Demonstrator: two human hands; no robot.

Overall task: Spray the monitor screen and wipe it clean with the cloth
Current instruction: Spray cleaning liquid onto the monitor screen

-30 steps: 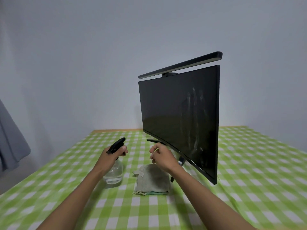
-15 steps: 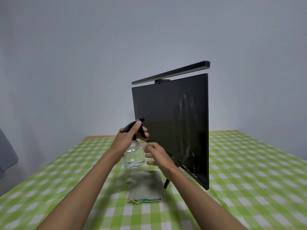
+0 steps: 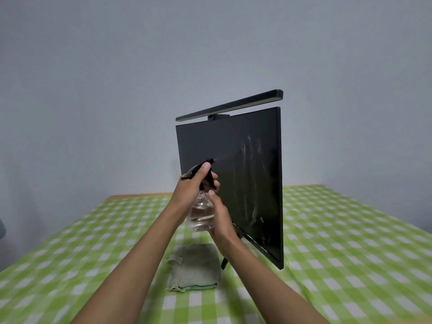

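Note:
A black monitor [image 3: 236, 174] stands on the table, turned slightly left, with whitish smears on the right half of its screen. In front of the screen's left part I hold a clear spray bottle [image 3: 201, 213] with a black trigger head. My left hand [image 3: 196, 183] grips the head with fingers on the trigger. My right hand [image 3: 219, 220] cups the bottle's body from the right. A faint mist leaves the nozzle toward the screen. A folded grey-green cloth [image 3: 194, 267] lies on the table below my hands, untouched.
A black light bar [image 3: 233, 105] sits on top of the monitor. The table carries a green-and-white checked tablecloth [image 3: 350, 242]. A plain grey wall stands behind. The monitor's stand foot [image 3: 224, 263] pokes out beside the cloth.
My left hand has lifted the spray bottle off the table up to screen height. My right hand has come onto the bottle's body, and mist now leaves the nozzle.

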